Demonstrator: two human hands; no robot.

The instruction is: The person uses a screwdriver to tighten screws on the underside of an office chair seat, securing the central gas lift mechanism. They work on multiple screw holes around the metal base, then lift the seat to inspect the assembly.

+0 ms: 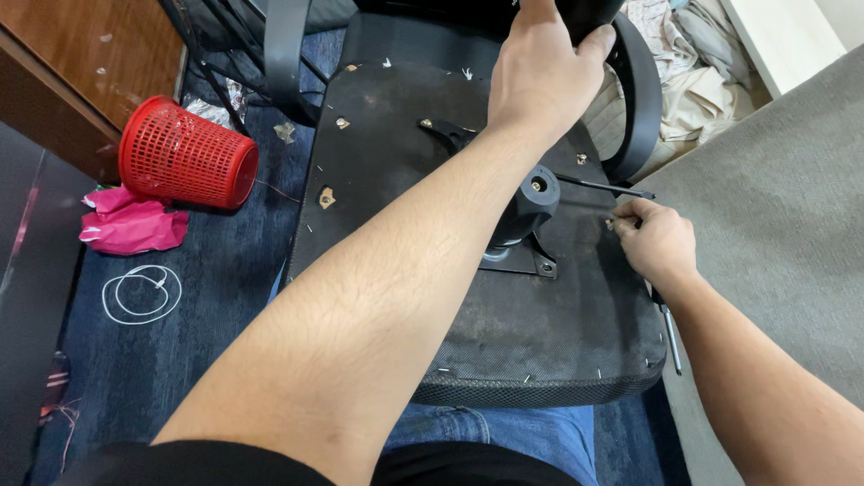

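Observation:
An office chair lies upside down across my lap, its black seat underside facing up. My left hand grips the black chair back at the top of the view. My right hand pinches a small screw or bolt at the seat's right edge; what it pinches is too small to tell. A black mechanism hub with a thin lever rod sits mid-seat on a metal plate. A black armrest curves at the right. A metal tool shaft lies below my right wrist.
A red mesh basket lies tipped on the dark blue floor, with crumpled pink paper and a coil of white wire near it. A wooden cabinet is top left. Grey carpet and crumpled cloth lie to the right.

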